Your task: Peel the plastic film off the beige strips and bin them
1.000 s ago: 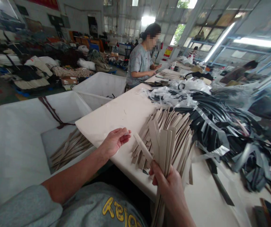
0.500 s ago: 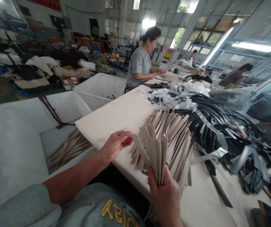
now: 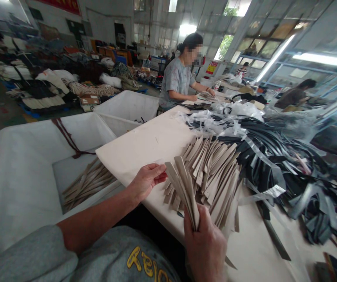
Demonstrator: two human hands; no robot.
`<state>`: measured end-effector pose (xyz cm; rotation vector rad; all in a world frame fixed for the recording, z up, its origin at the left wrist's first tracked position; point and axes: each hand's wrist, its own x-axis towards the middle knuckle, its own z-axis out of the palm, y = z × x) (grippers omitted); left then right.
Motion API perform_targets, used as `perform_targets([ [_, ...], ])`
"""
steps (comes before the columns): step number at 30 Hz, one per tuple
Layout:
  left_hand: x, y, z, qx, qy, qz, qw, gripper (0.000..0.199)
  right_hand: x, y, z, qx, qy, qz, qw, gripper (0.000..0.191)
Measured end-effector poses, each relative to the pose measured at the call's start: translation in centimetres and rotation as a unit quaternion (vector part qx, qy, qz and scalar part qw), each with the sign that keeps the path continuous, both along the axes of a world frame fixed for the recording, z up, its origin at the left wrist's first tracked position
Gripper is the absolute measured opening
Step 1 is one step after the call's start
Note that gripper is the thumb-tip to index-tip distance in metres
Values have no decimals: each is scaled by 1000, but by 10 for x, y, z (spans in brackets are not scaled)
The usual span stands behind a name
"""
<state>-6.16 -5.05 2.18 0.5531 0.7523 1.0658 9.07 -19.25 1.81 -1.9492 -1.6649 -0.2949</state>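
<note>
My right hand (image 3: 205, 241) is closed round a bundle of beige strips (image 3: 183, 184), their rounded ends fanned upward. To its left, my left hand (image 3: 149, 180) is pinched, thumb against fingers, with its tips right beside the end of the leftmost strip. A faint see-through bit shows above those fingertips, but what they hold is too small to make out. Behind the bundle, a pile of similar beige strips (image 3: 215, 168) lies on the pale tabletop (image 3: 139, 145). The lower ends of the held strips are hidden by my right hand.
A white bin (image 3: 24, 164) at the left holds more beige strips (image 3: 89, 184); another white bin (image 3: 130, 103) stands behind it. Black straps (image 3: 292, 168) and clear plastic wrap (image 3: 215, 121) cover the table's right side. A co-worker (image 3: 177, 78) works at the table's far end.
The bundle in my right hand has turned and looks narrower, its strips leaning left. My left hand stays by the strip ends. The co-worker's hands have shifted slightly.
</note>
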Motion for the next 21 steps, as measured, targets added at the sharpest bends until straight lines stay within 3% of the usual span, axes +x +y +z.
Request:
perform_targets([
  [4,3,-9,-7,7,6,-26,1000,45,-3,3,-2,-29,32,-3,999,28],
  [7,8,-17,-9,-9,19,-54,998,43,-6,12,5,-84,163,-3,983,31],
  [9,8,-16,-8,-7,24,-58,998,41,-4,17,13,-129,327,44,935,37],
  [11,5,-9,-5,11,26,-42,999,40,1,19,20,-173,472,104,858,44],
  [13,1,-1,-3,30,28,-18,999,39,8,18,23,-208,528,131,813,49],
  [16,1,-2,-5,47,41,-14,998,37,15,21,17,-212,511,116,825,52],
  [21,14,-19,-12,93,91,-126,983,35,10,40,2,-161,540,125,816,51],
])
